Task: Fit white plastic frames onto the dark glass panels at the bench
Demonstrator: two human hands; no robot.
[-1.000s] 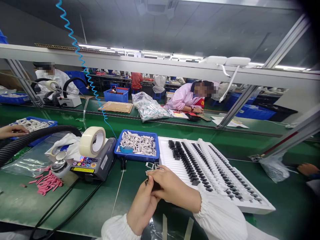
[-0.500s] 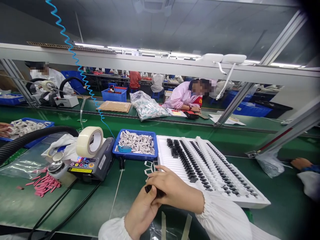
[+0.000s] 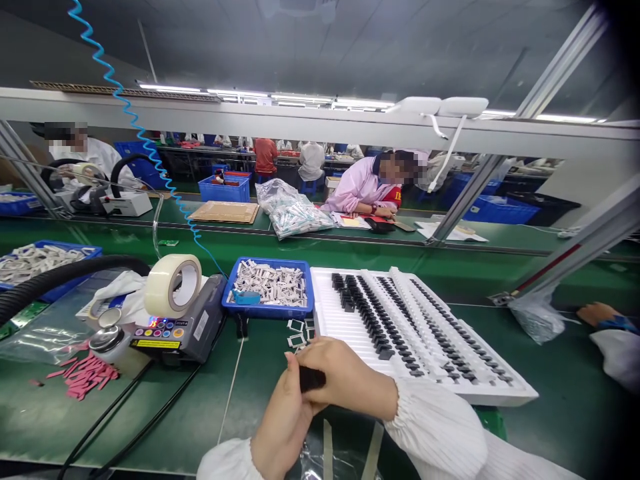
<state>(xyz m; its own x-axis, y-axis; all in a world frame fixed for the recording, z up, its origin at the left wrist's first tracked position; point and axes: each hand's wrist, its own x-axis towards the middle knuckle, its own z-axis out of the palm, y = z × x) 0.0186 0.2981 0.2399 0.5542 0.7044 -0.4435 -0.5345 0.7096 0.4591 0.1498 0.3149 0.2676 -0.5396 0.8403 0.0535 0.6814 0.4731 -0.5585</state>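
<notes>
— What are the hands doing?
— The left hand (image 3: pixel 281 419) and right hand (image 3: pixel 347 375) are together, pinching a small black piece (image 3: pixel 313 379).
— Where is it?
— Just beside the white tray (image 3: pixel 480 392).

A roll of clear packing tape (image 3: pixel 173 285), electronic tape dispenser (image 3: pixel 180 331), loose pink strips (image 3: pixel 83 376), coiled blue air hose (image 3: pixel 131 113), black corrugated hose (image 3: pixel 60 283)

Count at the bench: one left bare hand (image 3: pixel 281 428), one right bare hand (image 3: pixel 347 377). Between the fingers (image 3: pixel 333 353): one black rectangular piece (image 3: pixel 312 379). Just beyond the fingertips: about four small white rectangular frames (image 3: pixel 295 325). Farther beyond the fingers: one blue plastic tray (image 3: pixel 265 313). Right of the fingers: one white ribbed tray (image 3: pixel 340 321). Left of the fingers: one clear tape roll (image 3: pixel 173 285).
</notes>
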